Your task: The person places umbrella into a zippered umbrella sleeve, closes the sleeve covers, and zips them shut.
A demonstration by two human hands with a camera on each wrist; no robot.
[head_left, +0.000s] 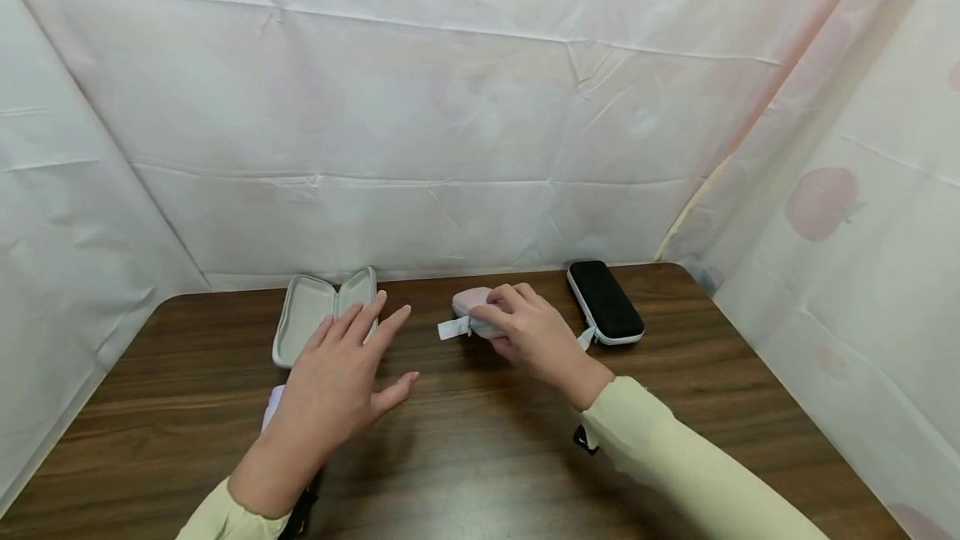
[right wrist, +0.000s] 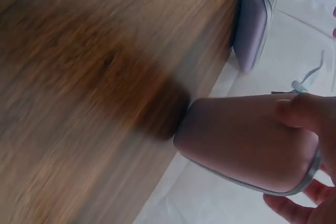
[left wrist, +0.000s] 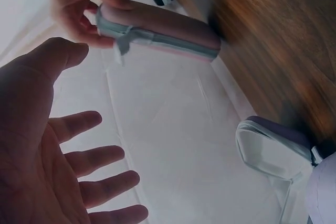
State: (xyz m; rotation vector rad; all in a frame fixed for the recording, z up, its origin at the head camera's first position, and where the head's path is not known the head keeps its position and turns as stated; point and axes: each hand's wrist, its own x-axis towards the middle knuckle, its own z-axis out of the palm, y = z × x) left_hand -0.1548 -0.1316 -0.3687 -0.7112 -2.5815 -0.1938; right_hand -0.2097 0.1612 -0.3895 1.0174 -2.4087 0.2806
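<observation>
My right hand (head_left: 536,336) grips a pink zip case (right wrist: 247,142) with a grey zipped edge and a pale pull tab (head_left: 453,328). The case looks closed. Its lower end is close to the tabletop, and I cannot tell whether it touches. My left hand (head_left: 337,390) hovers with spread fingers and holds nothing. Just beyond those fingers, a case (head_left: 309,315) lies open with its pale grey inside showing; its outside is lavender (right wrist: 251,30) in the right wrist view.
A black zip case (head_left: 606,302) with a white edge lies at the back right of the wooden table (head_left: 465,465). Part of a lavender object (left wrist: 321,190) shows beside the open case, mostly hidden by my left hand in the head view. A pale curtain (head_left: 450,107) hangs behind.
</observation>
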